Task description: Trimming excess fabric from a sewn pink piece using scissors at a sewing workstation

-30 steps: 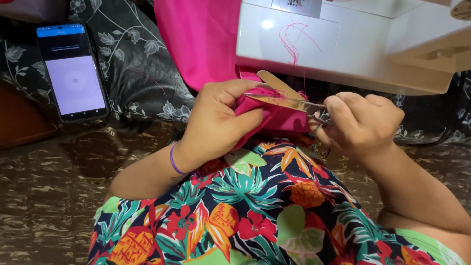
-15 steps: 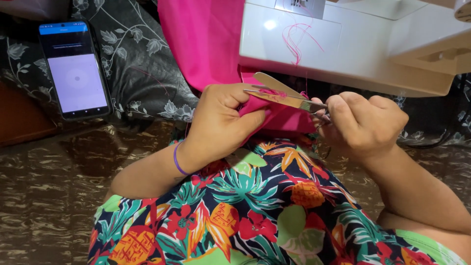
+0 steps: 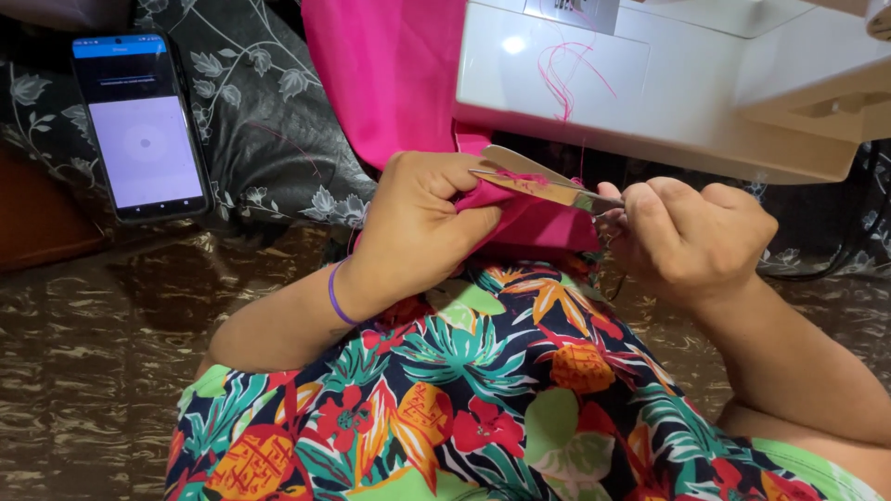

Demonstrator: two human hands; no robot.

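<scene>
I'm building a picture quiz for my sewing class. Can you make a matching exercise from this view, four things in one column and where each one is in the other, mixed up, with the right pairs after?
Things
1. Pair of metal scissors with open blades
2. Black smartphone with a lit pale screen
3. Thin purple band
4. Loose pink threads

Places
A. Lying on the dark flowered fabric, upper left
B. On the white sewing machine's flat bed
C. Around the left wrist
D. In the right hand, blades at the bright pink cloth pinched by the left hand

Pairs: 1-D, 2-A, 3-C, 4-B
</scene>
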